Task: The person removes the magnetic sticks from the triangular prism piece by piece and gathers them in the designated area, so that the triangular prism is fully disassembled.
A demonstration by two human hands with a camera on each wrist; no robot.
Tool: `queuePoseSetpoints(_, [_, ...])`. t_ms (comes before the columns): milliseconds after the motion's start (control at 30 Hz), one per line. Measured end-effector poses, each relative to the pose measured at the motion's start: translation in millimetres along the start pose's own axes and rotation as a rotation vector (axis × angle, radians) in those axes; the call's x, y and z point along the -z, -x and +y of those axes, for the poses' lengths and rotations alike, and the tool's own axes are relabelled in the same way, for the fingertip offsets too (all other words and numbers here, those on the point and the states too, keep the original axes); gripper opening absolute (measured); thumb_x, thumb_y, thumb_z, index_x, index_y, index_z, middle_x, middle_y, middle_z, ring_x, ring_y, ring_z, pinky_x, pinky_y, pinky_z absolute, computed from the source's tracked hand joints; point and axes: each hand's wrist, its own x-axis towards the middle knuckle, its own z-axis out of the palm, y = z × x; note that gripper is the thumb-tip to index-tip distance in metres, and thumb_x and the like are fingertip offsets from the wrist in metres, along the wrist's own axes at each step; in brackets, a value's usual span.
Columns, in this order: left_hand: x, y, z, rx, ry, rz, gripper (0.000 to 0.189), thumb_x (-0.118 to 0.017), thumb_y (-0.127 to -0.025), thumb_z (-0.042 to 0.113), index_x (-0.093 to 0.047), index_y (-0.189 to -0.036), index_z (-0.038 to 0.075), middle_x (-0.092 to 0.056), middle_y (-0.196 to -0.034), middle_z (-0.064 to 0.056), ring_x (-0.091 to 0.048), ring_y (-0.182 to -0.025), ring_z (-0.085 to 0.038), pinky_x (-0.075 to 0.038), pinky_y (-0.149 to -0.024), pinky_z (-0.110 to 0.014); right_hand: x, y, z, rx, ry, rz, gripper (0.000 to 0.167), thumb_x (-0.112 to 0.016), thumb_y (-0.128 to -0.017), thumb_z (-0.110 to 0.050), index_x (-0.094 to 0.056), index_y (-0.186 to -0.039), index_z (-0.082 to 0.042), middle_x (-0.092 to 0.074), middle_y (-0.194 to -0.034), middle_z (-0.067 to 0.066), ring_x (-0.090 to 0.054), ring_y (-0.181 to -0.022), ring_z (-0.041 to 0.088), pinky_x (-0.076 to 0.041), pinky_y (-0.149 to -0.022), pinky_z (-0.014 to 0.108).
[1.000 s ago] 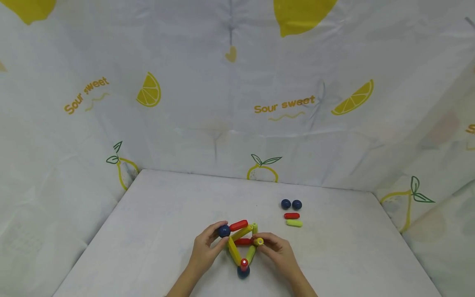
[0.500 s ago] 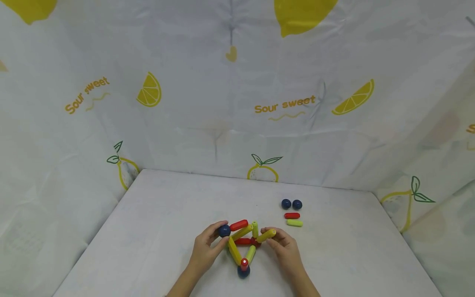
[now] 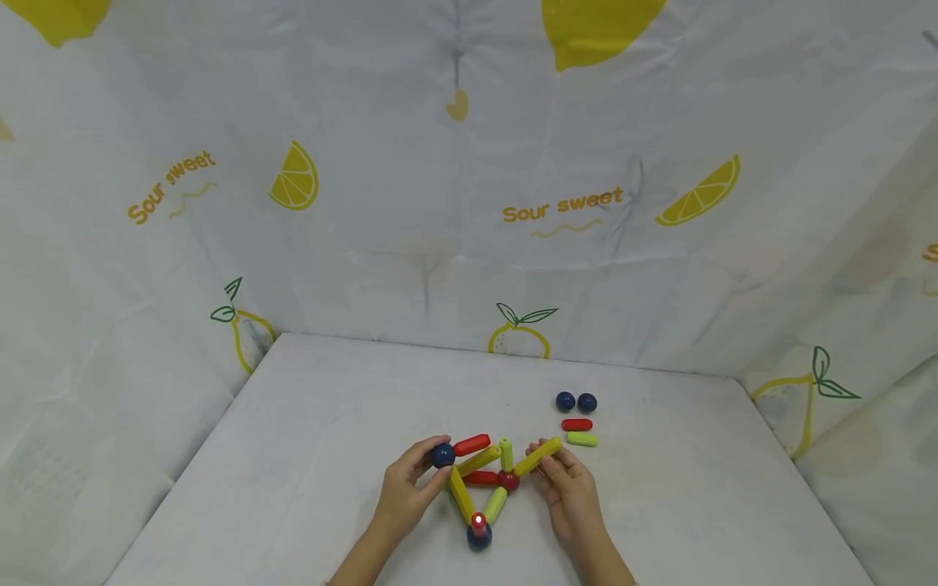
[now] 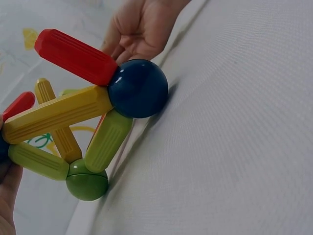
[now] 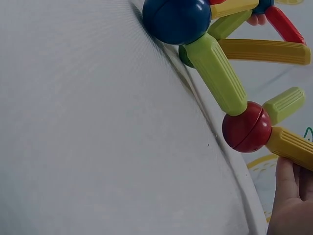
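A frame of magnetic rods and balls stands on the table before me. My left hand (image 3: 410, 488) grips the blue ball (image 3: 443, 455) at its upper left, from which a red rod (image 3: 472, 444) sticks out. My right hand (image 3: 572, 492) holds a long yellow rod (image 3: 538, 456) between thumb and fingers; its lower end meets the red ball (image 3: 508, 480). A short lime rod (image 3: 506, 456) also rises from that ball. At the near corner sits another blue ball (image 4: 138, 88) bearing a red rod (image 4: 76, 56). The left wrist view shows a green ball (image 4: 87, 179) low in the frame.
Behind the right hand lie two loose blue balls (image 3: 575, 402), a red rod (image 3: 577, 425) and a lime rod (image 3: 582, 439). A lemon-print sheet (image 3: 410, 203) hangs along the back and sides of the white table (image 3: 330, 407).
My right hand has moved right, swinging the long yellow rod outward so that it now slants up to the right from the red ball. The left hand stays on the blue ball.
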Motion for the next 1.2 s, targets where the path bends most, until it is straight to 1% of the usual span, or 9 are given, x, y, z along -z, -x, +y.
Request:
queuePoseSetpoints(233, [-0.9, 0.1, -2.5, -0.027, -0.019, -0.011, 0.037, -0.068, -0.086, 0.011, -0.058, -0.121, 0.002, -0.062, -0.119, -0.021, -0.062, -0.112, -0.018, -0.053, -0.090, -0.032, 2.5, -2.0, 0.0, -0.027, -0.080, 0.019, 0.055, -0.051, -0.097, -0.009, -0.027, -0.146, 0.001, -0.045, -0.141, 0.014, -0.057, -0.118, 0.013, -0.048, -0.100, 0.033])
queuePoseSetpoints(433, [-0.7, 0.7, -2.3, -0.039, -0.019, -0.014, 0.037, -0.069, -0.086, 0.010, -0.058, -0.122, 0.009, -0.062, -0.119, -0.020, -0.063, -0.111, -0.020, -0.054, -0.089, -0.033, 3.0, -2.0, -0.1, -0.019, -0.158, 0.028, 0.055, -0.049, -0.098, -0.007, -0.023, -0.146, 0.000, -0.057, -0.124, 0.006, -0.057, -0.119, 0.015, -0.047, -0.101, 0.032])
queuePoseSetpoints(567, [-1.5, 0.3, 3.2, -0.027, -0.034, -0.002, 0.038, -0.069, -0.084, 0.002, -0.058, -0.120, 0.005, -0.063, -0.118, -0.018, -0.063, -0.110, -0.026, -0.054, -0.088, -0.036, 2.9, -1.4, -0.2, -0.009, -0.182, 0.026, 0.056, -0.050, -0.097, -0.005, -0.020, -0.145, -0.002, -0.061, -0.113, 0.001, -0.059, -0.115, 0.014, -0.047, -0.101, 0.033])
queuePoseSetpoints(700, [-0.9, 0.1, 3.8, -0.022, -0.038, -0.008, 0.037, -0.068, -0.085, 0.005, -0.058, -0.121, 0.008, -0.063, -0.119, -0.017, -0.063, -0.110, -0.025, -0.054, -0.088, -0.034, 3.5, -1.2, 0.4, -0.008, -0.176, 0.036, 0.055, -0.051, -0.096, -0.006, -0.023, -0.143, -0.006, -0.061, -0.110, 0.000, -0.061, -0.111, 0.012, -0.048, -0.100, 0.033])
queuePoseSetpoints(733, [-1.0, 0.6, -0.1, -0.026, -0.033, -0.011, 0.037, -0.068, -0.086, 0.007, -0.058, -0.121, 0.010, -0.062, -0.119, -0.018, -0.063, -0.110, -0.024, -0.054, -0.089, -0.034, 3.9, -1.6, 0.6, -0.004, -0.168, 0.040, 0.054, -0.052, -0.096, -0.006, -0.024, -0.142, -0.006, -0.061, -0.110, 0.000, -0.061, -0.110, 0.012, -0.048, -0.100, 0.033])
queuePoseSetpoints(833, [-0.2, 0.7, -1.0, -0.031, -0.032, -0.022, 0.036, -0.067, -0.088, 0.012, -0.058, -0.122, 0.011, -0.062, -0.119, -0.018, -0.063, -0.111, -0.022, -0.054, -0.089, -0.032, 4.9, -2.5, 1.1, 0.022, -0.109, 0.049, 0.050, -0.051, -0.096, -0.005, -0.026, -0.140, -0.005, -0.061, -0.113, 0.003, -0.061, -0.110, 0.013, -0.049, -0.099, 0.033])
queuePoseSetpoints(933, [-0.3, 0.7, -1.2, -0.028, -0.035, -0.025, 0.037, -0.068, -0.087, 0.014, -0.058, -0.122, 0.006, -0.062, -0.119, -0.017, -0.063, -0.111, -0.020, -0.053, -0.089, -0.032, 5.4, -4.3, 2.2, 0.062, 0.025, 0.077, 0.048, -0.051, -0.096, -0.005, -0.029, -0.139, -0.005, -0.058, -0.122, 0.012, -0.062, -0.110, 0.015, -0.051, -0.095, 0.032])
queuePoseSetpoints(1067, [-0.9, 0.5, -1.5, -0.024, -0.042, -0.025, 0.038, -0.068, -0.087, 0.014, -0.058, -0.122, 0.002, -0.063, -0.119, -0.014, -0.063, -0.111, -0.019, -0.053, -0.089, -0.030, 5.4, -5.7, 4.2, 0.125, 0.302, 0.123, 0.046, -0.051, -0.097, -0.008, -0.034, -0.139, -0.008, -0.053, -0.132, 0.018, -0.060, -0.114, 0.018, -0.054, -0.090, 0.029])
queuePoseSetpoints(1200, [-1.3, 0.8, -1.5, -0.021, -0.042, -0.016, 0.037, -0.069, -0.086, 0.014, -0.059, -0.122, 0.008, -0.063, -0.119, -0.013, -0.063, -0.110, -0.019, -0.054, -0.089, -0.031, 5.8, -4.7, 6.5, 0.227, 0.586, 0.156, 0.042, -0.052, -0.096, -0.012, -0.041, -0.136, -0.010, -0.058, -0.128, 0.013, -0.058, -0.117, 0.022, -0.054, -0.090, 0.023])
